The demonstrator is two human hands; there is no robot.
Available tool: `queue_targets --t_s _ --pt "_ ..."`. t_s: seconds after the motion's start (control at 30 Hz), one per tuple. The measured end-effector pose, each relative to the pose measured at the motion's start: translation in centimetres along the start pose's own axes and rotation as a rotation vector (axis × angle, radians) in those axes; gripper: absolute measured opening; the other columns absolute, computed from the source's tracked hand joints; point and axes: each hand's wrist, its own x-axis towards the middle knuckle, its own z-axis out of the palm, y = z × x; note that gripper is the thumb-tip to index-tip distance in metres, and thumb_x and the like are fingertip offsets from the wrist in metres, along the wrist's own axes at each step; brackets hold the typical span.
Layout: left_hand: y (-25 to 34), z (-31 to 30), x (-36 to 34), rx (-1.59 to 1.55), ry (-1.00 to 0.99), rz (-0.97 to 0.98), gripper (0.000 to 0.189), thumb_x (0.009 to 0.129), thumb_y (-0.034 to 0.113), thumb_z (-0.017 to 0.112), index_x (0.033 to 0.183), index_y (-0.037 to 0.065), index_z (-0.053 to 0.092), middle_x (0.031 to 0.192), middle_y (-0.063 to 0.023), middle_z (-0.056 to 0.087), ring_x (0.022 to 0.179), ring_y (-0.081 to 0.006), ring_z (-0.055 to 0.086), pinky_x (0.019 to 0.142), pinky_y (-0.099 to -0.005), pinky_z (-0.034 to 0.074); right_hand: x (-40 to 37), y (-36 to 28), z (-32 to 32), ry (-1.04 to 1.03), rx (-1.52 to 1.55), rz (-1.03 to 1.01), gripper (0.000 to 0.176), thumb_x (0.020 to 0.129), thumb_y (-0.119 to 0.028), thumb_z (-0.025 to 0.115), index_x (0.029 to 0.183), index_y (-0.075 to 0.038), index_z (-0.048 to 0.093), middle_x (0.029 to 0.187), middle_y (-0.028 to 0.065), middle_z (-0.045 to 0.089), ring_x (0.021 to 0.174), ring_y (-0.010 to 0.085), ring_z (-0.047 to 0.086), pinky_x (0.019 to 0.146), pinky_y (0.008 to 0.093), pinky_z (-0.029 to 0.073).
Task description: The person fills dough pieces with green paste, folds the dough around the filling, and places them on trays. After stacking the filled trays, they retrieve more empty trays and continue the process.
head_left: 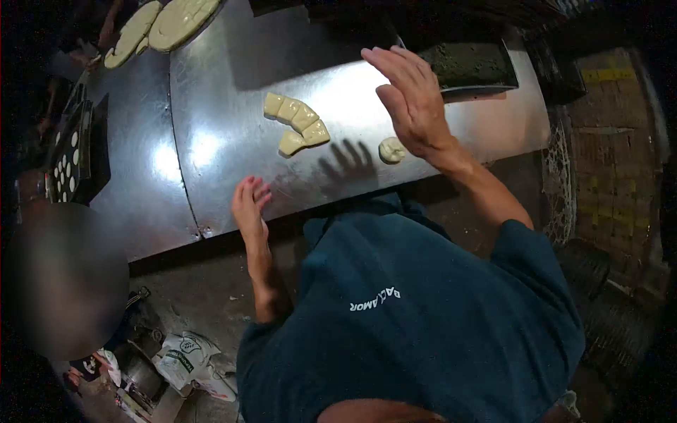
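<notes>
My right hand (416, 102) is raised over the metal table (233, 141), fingers stretched out and holding nothing. Below its wrist a small round lump of dough (391, 150) rests on the metal. My left hand (249, 206) hovers at the table's front edge with its fingers loosely bent and apart, nothing in them. Between the two hands, a little farther back, several cut pieces of pale dough (296, 113) lie in a curved row, most of them touching. The right hand's shadow falls on the metal beside them.
A metal tray of dark green filling (472, 65) stands at the back right. Large flat dough sheets (182, 22) lie at the far left. A dark baking tray (67, 161) holds several pale rounds. Another person's blurred head (67, 282) is at left, near a white sack (189, 359).
</notes>
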Motion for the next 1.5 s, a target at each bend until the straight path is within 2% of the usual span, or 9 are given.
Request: queue_targets --t_s 0.13,0.17,0.4,0.5,0.6,0.7,1.1,1.2,1.5 --pt "-2.2 -1.8 -1.2 -0.122 0.054 -0.015 0.032 0.095 0.025 0.051 0.111 -0.002 0.055 0.099 -0.0112 0.061 0.085 -0.0191 0.062 0.068 -0.0287 0.052 -7.1 8.2 13.0 -0.585 -0.371 0.318 0.054 0.091 -0.046 0.045 0.137 -0.018 0.042 0.144 0.0171 0.033 0.134 0.0419 0.023 0.108 0.0607 0.009" --pt "-1.6 -0.9 -1.5 -0.139 0.056 -0.029 0.031 0.095 0.024 0.051 0.111 -0.001 0.055 0.098 -0.0106 0.061 0.084 -0.0185 0.062 0.068 -0.0287 0.052 -8.6 10.8 16.2 -0.052 -0.189 0.172 0.056 0.092 -0.048 0.042 0.139 -0.017 0.039 0.144 0.0209 0.031 0.135 0.0421 0.022 0.108 0.0613 0.005" --pt "-1.6 5.4 -1.2 -0.082 -0.118 -0.091 0.029 0.096 0.019 0.046 0.115 -0.002 0.054 0.109 -0.0127 0.061 0.090 -0.0176 0.061 0.072 -0.0289 0.052 -8.3 9.5 9.3 -0.574 -0.253 0.095 0.046 0.084 -0.022 0.056 0.118 0.008 0.050 0.132 0.0329 0.038 0.114 0.0442 0.046 0.100 0.0432 0.036" --pt "-1.0 7.1 -1.0 -0.051 -0.157 -0.088 0.029 0.095 0.019 0.047 0.116 -0.001 0.055 0.109 -0.0125 0.061 0.090 -0.0172 0.061 0.073 -0.0288 0.052 -10.0 10.0 5.4 -0.733 -0.189 -0.139 0.032 0.075 -0.027 0.066 0.088 -0.002 0.052 0.071 0.0160 0.061 0.070 0.0367 0.060 0.074 0.0455 0.044" --pt "-1.9 8.4 0.4 0.090 -0.173 0.000 0.032 0.094 0.021 0.050 0.115 -0.001 0.056 0.107 -0.0122 0.062 0.088 -0.0195 0.061 0.075 -0.0290 0.052 -7.9 9.4 1.1 -0.941 0.129 0.479 0.038 0.075 -0.029 0.069 0.096 -0.004 0.051 0.072 0.0162 0.063 0.069 0.0371 0.061 0.063 0.0451 0.047" --pt "0.0 11.6 0.9 0.022 -0.068 -0.028 0.030 0.095 0.018 0.047 0.115 -0.004 0.052 0.104 -0.0164 0.061 0.087 -0.0213 0.063 0.069 -0.0298 0.054 1.1 12.5 -6.9 -0.551 0.308 0.439 0.071 0.080 -0.041 0.068 0.131 -0.001 0.039 0.124 0.0245 0.051 0.107 0.0357 0.057 0.086 0.0414 0.052" --pt "-0.5 17.8 -5.2 0.118 0.032 0.027 0.029 0.096 0.015 0.045 0.113 -0.007 0.054 0.105 -0.0155 0.061 0.089 -0.0197 0.062 0.071 -0.0294 0.052 26.5 33.2 -21.5 0.482 -0.318 0.252 0.029 0.087 -0.026 0.055 0.103 -0.005 0.066 0.095 0.0171 0.067 0.087 0.0328 0.065 0.075 0.0407 0.052" --pt "-1.6 18.4 -6.4 0.061 0.045 -0.032 0.029 0.096 0.015 0.045 0.113 -0.007 0.054 0.105 -0.0152 0.061 0.089 -0.0197 0.061 0.072 -0.0293 0.052 27.8 42.6 -19.2 -0.214 -0.533 0.352 0.032 0.084 -0.020 0.051 0.109 -0.006 0.063 0.106 0.0206 0.063 0.099 0.0385 0.060 0.082 0.0474 0.046" --pt "-1.6 21.6 -3.0 0.129 -0.259 -0.018 0.029 0.095 0.015 0.047 0.113 -0.007 0.053 0.106 -0.0152 0.061 0.086 -0.0181 0.061 0.072 -0.0277 0.051 5.3 18.5 -16.8 0.336 0.121 0.014 0.020 0.082 -0.008 0.060 0.100 0.001 0.065 0.099 0.0152 0.066 0.090 0.0245 0.064 0.080 0.0322 0.050"
